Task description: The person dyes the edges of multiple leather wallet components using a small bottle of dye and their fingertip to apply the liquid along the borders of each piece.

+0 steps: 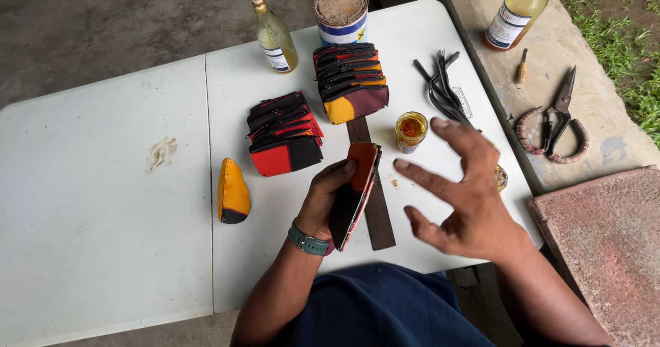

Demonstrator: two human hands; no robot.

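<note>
My left hand point(323, 199) grips a stack of flat leather pieces point(355, 192), orange on top with black and maroon edges, held upright on its edge above the white table point(103, 203). A green watch sits on that wrist. My right hand point(457, 192) hovers just right of the stack with its fingers spread and nothing in it. Beneath the stack a dark brown strip point(375, 209) lies on the table. A small jar of amber glue point(411, 131) stands beyond my right hand.
Two fanned piles of coloured leather pieces point(284, 134) point(350, 82), a yellow and black piece point(232, 192), a glass bottle point(275, 38), a tin can point(342, 14) and black strips point(443, 86) lie on the table. Scissors point(557, 117) and another bottle point(519, 10) rest on the concrete ledge.
</note>
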